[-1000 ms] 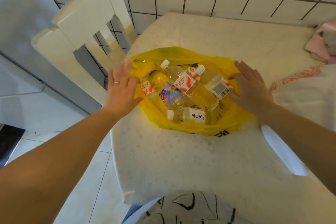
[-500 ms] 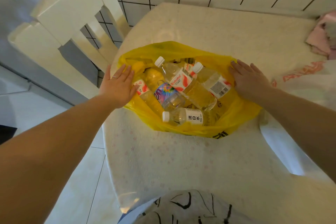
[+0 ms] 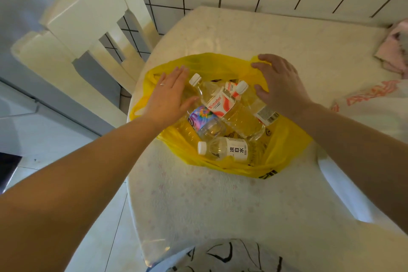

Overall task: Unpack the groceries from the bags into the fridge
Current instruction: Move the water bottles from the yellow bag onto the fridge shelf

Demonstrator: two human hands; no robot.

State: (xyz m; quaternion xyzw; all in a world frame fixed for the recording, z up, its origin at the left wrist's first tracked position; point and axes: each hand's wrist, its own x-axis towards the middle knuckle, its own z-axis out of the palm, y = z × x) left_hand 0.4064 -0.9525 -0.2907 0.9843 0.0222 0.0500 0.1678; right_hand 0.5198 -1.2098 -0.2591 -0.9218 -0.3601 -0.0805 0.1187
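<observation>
A yellow plastic bag (image 3: 289, 146) lies open on the table, holding several clear water bottles. A bottle with a red and white label (image 3: 223, 104) lies in the middle, one with a rainbow label (image 3: 203, 120) to its left, and one with a white label (image 3: 227, 150) at the near edge. My left hand (image 3: 170, 97), fingers straight, reaches over the bag's left side above the bottles. My right hand (image 3: 280, 84) hovers over the bag's right rim with loosely bent fingers, beside a bottle with a barcode label (image 3: 262, 110). Neither hand holds anything.
The table (image 3: 220, 201) has a pale patterned cloth. A cream wooden chair (image 3: 81, 28) stands at its left, against a grey appliance (image 3: 17, 6). A white bag with red print (image 3: 371, 104) and pink cloth (image 3: 395, 48) lie at the right. A tiled wall is behind.
Both hands have moved inward from the bag's outer edges. The left now lies over the bottles, and the right has shifted up and over the bag's right rim.
</observation>
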